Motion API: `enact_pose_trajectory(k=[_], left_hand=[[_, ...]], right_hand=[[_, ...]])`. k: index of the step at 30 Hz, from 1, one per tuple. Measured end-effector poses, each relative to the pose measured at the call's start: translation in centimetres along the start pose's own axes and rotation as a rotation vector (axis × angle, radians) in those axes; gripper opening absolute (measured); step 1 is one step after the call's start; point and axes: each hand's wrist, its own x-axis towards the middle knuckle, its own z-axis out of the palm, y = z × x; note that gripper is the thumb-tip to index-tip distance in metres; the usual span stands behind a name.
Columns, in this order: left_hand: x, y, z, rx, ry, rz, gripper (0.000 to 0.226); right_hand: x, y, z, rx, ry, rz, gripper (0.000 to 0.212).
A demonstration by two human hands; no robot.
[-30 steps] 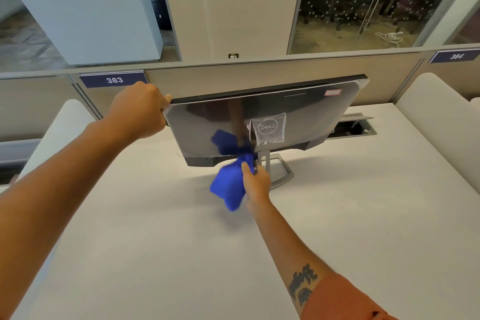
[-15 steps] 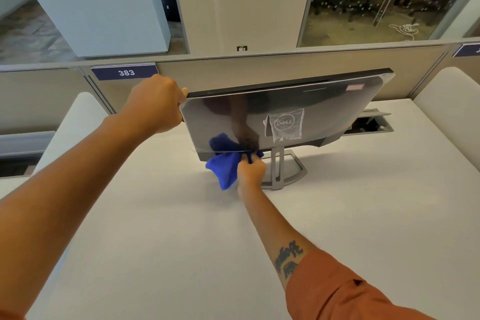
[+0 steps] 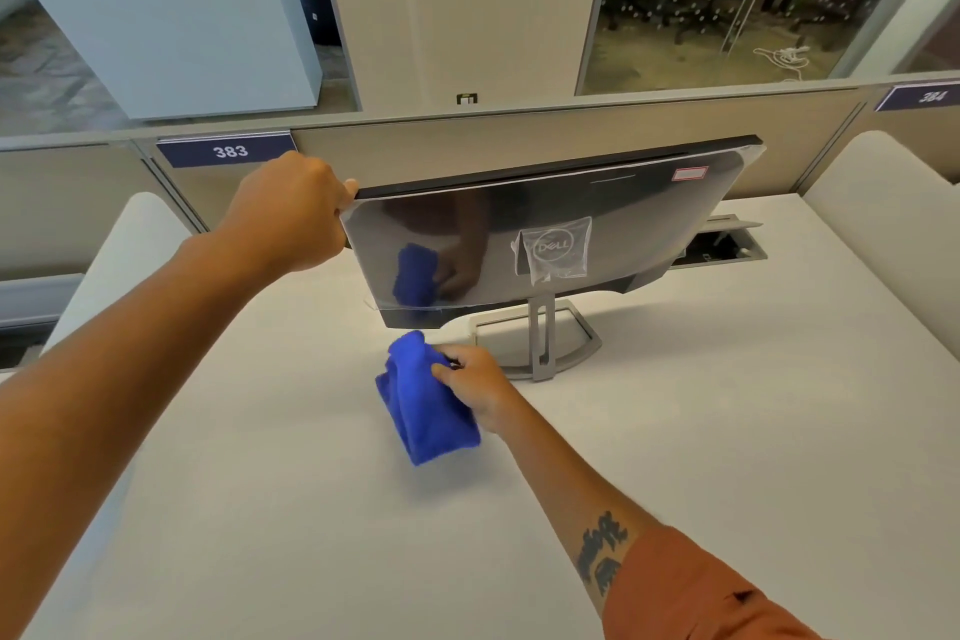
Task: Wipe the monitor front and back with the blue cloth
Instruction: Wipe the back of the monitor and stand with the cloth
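The monitor (image 3: pixel 623 218) stands on a silver stand (image 3: pixel 543 338) at the far middle of the white desk (image 3: pixel 727 431). Its glossy dark back faces me, with a Dell logo under a plastic film. My left hand (image 3: pixel 291 213) grips the monitor's upper left corner. My right hand (image 3: pixel 475 382) holds the bunched blue cloth (image 3: pixel 423 400) just above the desk, below and in front of the monitor's lower left edge, apart from it. The cloth and hand are mirrored in the glossy back. The screen side is hidden.
A low partition (image 3: pixel 519 140) with labels 383 (image 3: pixel 228 152) and 384 (image 3: pixel 930 96) runs behind the desk. An open cable hatch (image 3: pixel 727 250) sits in the desk behind the monitor's right side. White padded dividers (image 3: pixel 883 182) flank the desk on both sides.
My right hand has drawn the blue cloth down and back off the monitor's lower edge toward me. My left hand keeps its grip on the corner.
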Motion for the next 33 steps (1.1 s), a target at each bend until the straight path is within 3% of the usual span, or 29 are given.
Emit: enact_pose_trajectory(k=[3, 8, 10, 16, 21, 24, 26, 33], left_hand=[[-0.2, 0.1, -0.1, -0.001, 0.007, 0.007, 0.023], [0.0, -0.1, 0.1, 0.010, 0.003, 0.013, 0.021], [0.1, -0.2, 0.2, 0.022, 0.000, 0.007, 0.020], [0.2, -0.2, 0.4, 0.039, 0.019, -0.004, 0.021], [0.2, -0.1, 0.3, 0.045, 0.032, -0.007, 0.019], [0.2, 0.0, 0.2, 0.033, 0.032, -0.016, 0.019], [0.2, 0.2, 0.1, 0.036, 0.026, -0.024, 0.018], [-0.1, 0.5, -0.1, 0.048, -0.005, -0.048, 0.023]], right_hand=[[-0.9, 1.7, -1.7, 0.056, -0.058, 0.069, 0.028], [-2.3, 3.3, -4.9, 0.527, -0.059, 0.131, 0.039], [-2.9, 2.8, -6.6, 0.447, -0.069, 0.068, 0.047], [-4.8, 1.4, -10.1, 0.241, -0.083, -0.111, 0.025], [-5.8, 0.2, -12.1, 0.072, 0.073, -0.190, 0.029], [-6.2, -1.2, -12.8, 0.073, 0.147, -0.174, 0.012], [-6.5, -2.4, -13.3, 0.138, 0.182, -0.158, 0.029], [-7.2, -6.4, -14.2, 0.034, 0.478, -0.717, 0.024]])
